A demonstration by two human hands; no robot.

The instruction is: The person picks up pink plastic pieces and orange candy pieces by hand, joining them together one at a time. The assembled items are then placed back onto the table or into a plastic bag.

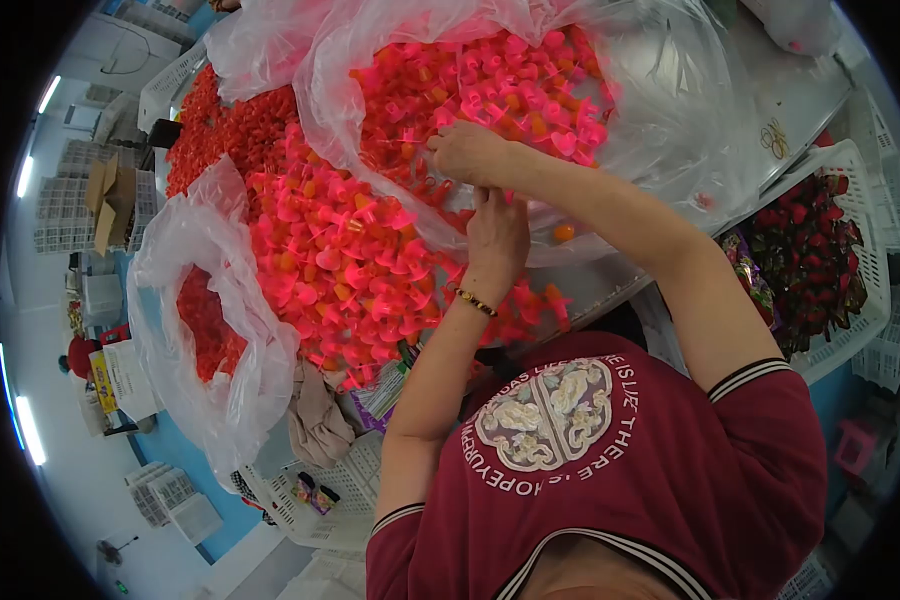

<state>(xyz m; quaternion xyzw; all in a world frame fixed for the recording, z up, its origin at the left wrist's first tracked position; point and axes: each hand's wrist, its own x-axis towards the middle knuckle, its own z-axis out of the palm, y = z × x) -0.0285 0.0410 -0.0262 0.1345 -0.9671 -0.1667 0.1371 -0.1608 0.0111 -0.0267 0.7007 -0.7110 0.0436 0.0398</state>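
Observation:
My left hand [497, 238], with a beaded bracelet at the wrist, points up at the near rim of a clear plastic bag [660, 140]. Its fingers are pinched together, and whatever is between them is hidden. Just above it, my right hand [473, 156] reaches across from the right with curled fingers; I cannot make out what they hold. Both hands are over small pink-and-orange plastic pieces [480, 85] in the bag. A loose heap of similar pink pieces [340, 265] lies left of my left hand.
Red-orange pieces [225, 130] are heaped at the back left. Another plastic bag [155, 260] with red pieces hangs over the table's left side. A white crate [860, 250] of dark red wrapped items stands on the right. Rubber bands [774, 138] lie on the metal tabletop [800, 90].

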